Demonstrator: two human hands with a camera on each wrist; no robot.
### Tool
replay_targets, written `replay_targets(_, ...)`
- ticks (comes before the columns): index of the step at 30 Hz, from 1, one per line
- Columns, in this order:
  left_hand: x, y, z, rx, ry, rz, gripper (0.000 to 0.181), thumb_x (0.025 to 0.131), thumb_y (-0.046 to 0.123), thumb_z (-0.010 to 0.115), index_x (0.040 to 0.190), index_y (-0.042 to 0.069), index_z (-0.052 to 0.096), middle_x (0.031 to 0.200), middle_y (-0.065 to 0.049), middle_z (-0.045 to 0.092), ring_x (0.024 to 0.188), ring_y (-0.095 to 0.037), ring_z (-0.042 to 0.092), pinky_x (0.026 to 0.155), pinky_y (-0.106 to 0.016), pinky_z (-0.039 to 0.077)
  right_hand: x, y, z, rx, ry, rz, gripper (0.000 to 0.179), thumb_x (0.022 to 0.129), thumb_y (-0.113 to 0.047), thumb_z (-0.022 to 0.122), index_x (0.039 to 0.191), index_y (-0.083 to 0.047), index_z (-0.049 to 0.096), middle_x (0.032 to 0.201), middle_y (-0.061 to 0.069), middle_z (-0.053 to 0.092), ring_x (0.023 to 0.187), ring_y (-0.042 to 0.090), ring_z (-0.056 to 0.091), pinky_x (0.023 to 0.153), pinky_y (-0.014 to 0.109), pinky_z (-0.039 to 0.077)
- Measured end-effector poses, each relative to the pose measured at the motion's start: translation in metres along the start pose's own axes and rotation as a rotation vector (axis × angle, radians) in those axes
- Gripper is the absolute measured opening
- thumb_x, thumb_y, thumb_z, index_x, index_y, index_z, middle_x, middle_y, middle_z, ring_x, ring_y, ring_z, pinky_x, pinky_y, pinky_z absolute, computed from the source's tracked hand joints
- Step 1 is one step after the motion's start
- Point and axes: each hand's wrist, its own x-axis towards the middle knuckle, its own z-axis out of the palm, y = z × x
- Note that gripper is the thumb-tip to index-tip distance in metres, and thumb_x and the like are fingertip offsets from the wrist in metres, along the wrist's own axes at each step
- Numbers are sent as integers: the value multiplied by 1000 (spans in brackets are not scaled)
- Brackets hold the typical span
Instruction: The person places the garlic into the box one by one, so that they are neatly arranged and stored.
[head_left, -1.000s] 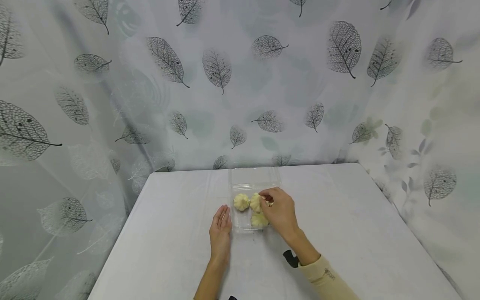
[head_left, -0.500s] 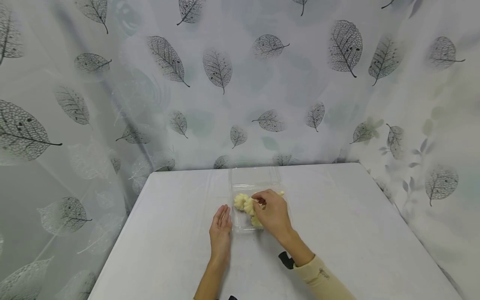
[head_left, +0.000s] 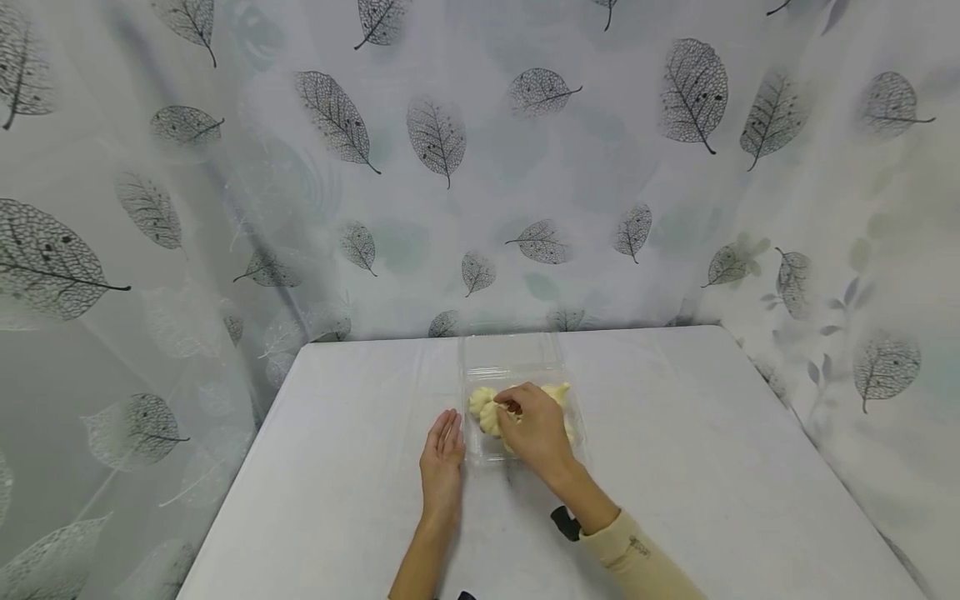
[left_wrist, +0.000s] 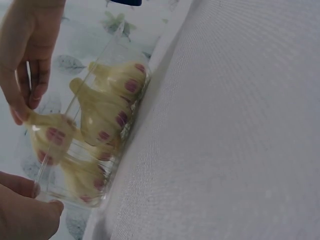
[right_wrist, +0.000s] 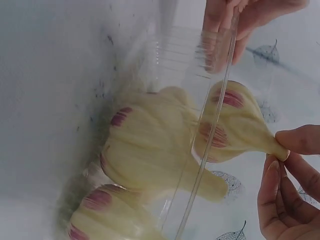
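My right hand is over a clear plastic clamshell box, pinching a pale garlic bulb by its stem. This bulb, with purple patches, is tilted at the box's rim in both wrist views. Inside lie several more bulbs, among them one at the back left and one at the back right; others are partly hidden by my hand. Along the box's left side lies my left hand, its fingers straight and close to the wall. In the left wrist view its fingertips touch the box.
The box stands on a white-covered table, its lid folded back toward the far edge. Behind and beside the table hangs a leaf-patterned curtain. A black strap is at the right wrist, by a beige sleeve.
My right hand has moved left across the box with the pinched garlic bulb, uncovering bulbs on the box's right side. The left hand has stayed in place.
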Motion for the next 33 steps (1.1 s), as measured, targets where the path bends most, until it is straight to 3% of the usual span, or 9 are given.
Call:
replay_targets(9,-1,1,1,-16,-9,-7,57,104,-11,44,159,-3,32,166,-20,33,155,-30,30,124,-29,33,-3,-1,8,8,-22,10,15,79,2,84,91,-6,78,83,5,70,73,21,67,63,27,58)
replay_targets(25,0,0,-1,-6,-21,4,60,102,-15,41,159,-3,31,166,-20,32,156,-30,30,124,-28,32,-10,1,23,-20,-86,-19,15,80,1,84,91,-7,79,84,3,68,74,17,66,63,24,57)
replay_targets(33,1,-2,-1,-5,-13,4,59,102,-15,40,159,-3,32,166,-19,33,155,-30,30,125,-30,31,-14,3,29,-90,-141,-27,15,80,-3,85,91,-11,79,85,0,70,76,15,68,65,27,60)
